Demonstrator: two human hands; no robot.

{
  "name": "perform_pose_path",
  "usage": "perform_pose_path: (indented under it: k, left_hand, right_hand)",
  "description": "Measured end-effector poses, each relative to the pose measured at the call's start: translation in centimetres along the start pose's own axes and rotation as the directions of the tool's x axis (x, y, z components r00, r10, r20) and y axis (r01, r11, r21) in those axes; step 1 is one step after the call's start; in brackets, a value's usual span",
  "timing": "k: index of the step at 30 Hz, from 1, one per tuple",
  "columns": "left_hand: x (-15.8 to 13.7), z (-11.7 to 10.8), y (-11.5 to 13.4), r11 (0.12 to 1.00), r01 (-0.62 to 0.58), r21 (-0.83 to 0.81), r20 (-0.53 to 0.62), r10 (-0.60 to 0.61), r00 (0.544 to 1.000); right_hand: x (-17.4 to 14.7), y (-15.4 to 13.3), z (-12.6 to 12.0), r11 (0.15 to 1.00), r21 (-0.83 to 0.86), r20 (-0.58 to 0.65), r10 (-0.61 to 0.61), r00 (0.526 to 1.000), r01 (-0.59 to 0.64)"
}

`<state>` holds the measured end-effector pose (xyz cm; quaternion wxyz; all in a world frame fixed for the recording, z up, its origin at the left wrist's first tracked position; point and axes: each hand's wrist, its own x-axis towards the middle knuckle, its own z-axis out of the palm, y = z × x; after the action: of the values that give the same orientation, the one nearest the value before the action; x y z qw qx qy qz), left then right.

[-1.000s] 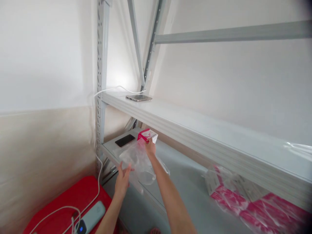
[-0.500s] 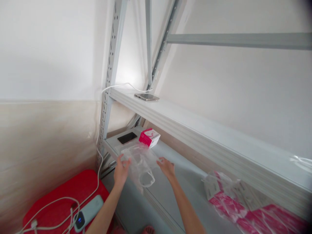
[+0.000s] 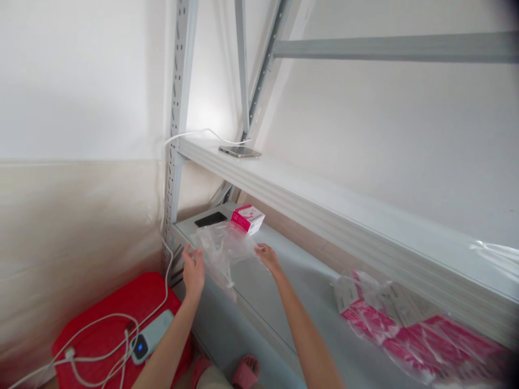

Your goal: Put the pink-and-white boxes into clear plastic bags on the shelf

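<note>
A crumpled clear plastic bag [image 3: 221,248] lies over the front edge of the lower shelf. My right hand [image 3: 268,257] pinches its right side between thumb and fingers. Beside the bag's left edge is my left hand [image 3: 193,272], thumb and fingers apart, with nothing visible in it. Just behind the bag stands a pink-and-white box [image 3: 248,219]. A dark-screened phone [image 3: 211,218] rests flat to the left of that box, close to the bag.
Plastic-wrapped pink-and-white boxes [image 3: 405,324] lie on the lower shelf at right. Another phone [image 3: 240,151] sits on the upper shelf [image 3: 324,200] near a white cable. A power bank [image 3: 152,336] with cables rests on a red stool [image 3: 101,302], left of the metal upright [image 3: 174,178].
The bag's rounded opening has collapsed, and its body hangs flatter. My left hand has come away to the left of the bag. The view has shifted slightly.
</note>
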<state>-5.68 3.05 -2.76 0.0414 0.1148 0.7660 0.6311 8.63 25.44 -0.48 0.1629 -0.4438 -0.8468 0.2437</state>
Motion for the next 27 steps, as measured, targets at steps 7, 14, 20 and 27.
perform_pose_path:
  k: [7, 14, 20, 27]
  left_hand:
    - [-7.2, 1.8, -1.1, 1.000, -0.011, 0.014, -0.122, 0.012, 0.992]
    - [-10.0, 1.4, -0.4, 0.987, -0.099, 0.128, 0.014, 0.097, 0.995]
    - [-4.9, -1.3, -2.0, 0.913, -0.407, 0.032, 0.026, 0.407, 0.913]
    - [3.2, -1.0, 0.9, 0.929, -0.364, -0.072, 0.538, 0.343, 0.770]
  right_hand:
    - [-1.2, -1.5, 0.5, 0.954, -0.293, 0.038, -0.056, 0.998, 0.065]
    - [-4.9, -4.5, -1.2, 0.906, -0.402, -0.273, -0.255, 0.928, 0.131]
    - [-12.0, -6.4, -0.9, 0.978, -0.075, -0.214, -0.209, 0.954, 0.197]
    - [-14.3, -7.7, 2.3, 0.973, -0.069, -0.042, -0.223, 0.974, 0.220]
